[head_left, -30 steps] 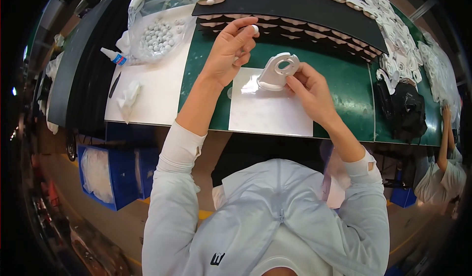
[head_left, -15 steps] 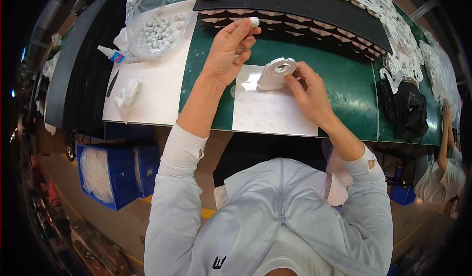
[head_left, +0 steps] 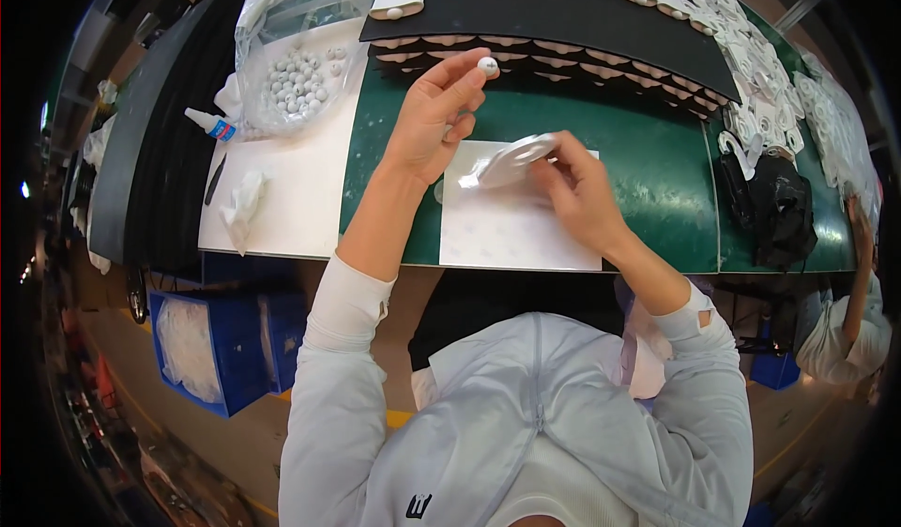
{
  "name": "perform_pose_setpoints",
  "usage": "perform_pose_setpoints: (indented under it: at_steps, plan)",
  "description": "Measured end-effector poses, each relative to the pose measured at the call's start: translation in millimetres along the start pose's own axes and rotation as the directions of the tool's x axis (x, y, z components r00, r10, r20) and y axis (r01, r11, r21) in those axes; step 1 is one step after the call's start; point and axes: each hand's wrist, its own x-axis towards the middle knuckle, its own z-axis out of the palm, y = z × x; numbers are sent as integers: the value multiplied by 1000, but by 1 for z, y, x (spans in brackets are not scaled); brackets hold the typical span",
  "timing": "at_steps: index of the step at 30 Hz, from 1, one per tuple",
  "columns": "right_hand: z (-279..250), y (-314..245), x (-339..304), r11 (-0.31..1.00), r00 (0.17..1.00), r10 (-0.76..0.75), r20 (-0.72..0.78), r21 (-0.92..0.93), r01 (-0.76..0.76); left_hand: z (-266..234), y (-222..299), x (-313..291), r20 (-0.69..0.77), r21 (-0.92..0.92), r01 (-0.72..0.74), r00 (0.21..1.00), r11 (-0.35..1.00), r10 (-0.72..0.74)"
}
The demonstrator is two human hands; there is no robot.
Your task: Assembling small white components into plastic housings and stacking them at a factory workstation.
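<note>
My left hand (head_left: 435, 119) is raised over the green table, pinching a small white ball (head_left: 487, 66) with a dark cross-shaped mark between thumb and forefinger. My right hand (head_left: 584, 189) grips a flat white plastic part (head_left: 518, 159) by one end. That part is tilted low over a white sheet (head_left: 511, 231) at the table's front edge; its other end is near or on the sheet, and I cannot tell which. To the left, a clear plastic bag (head_left: 267, 39) holds many similar white balls (head_left: 298, 81).
Stacked black boards (head_left: 563, 25) carry rows of white parts at the back. A glue bottle (head_left: 211, 124), a dark slim tool (head_left: 215, 180) and crumpled tissue (head_left: 244, 210) lie left. More white parts (head_left: 770, 86) and a black bag (head_left: 783, 208) are right, near another person's arm (head_left: 860, 264).
The white part in my right hand has tipped over from upright to nearly flat. The ball in my left hand has turned, showing its cross mark, and sits slightly lower.
</note>
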Motion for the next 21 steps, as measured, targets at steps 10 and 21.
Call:
perform_pose_setpoints:
  at_steps: [10,21]
  plan:
    - [-20,4,12,558,960,272,-68,824,-100,19,-6,-7,8,339,92,995,936,-101]
    - [-20,3,12,550,954,296,-52,825,-126,27,-7,-11,66,505,3,997,863,-42]
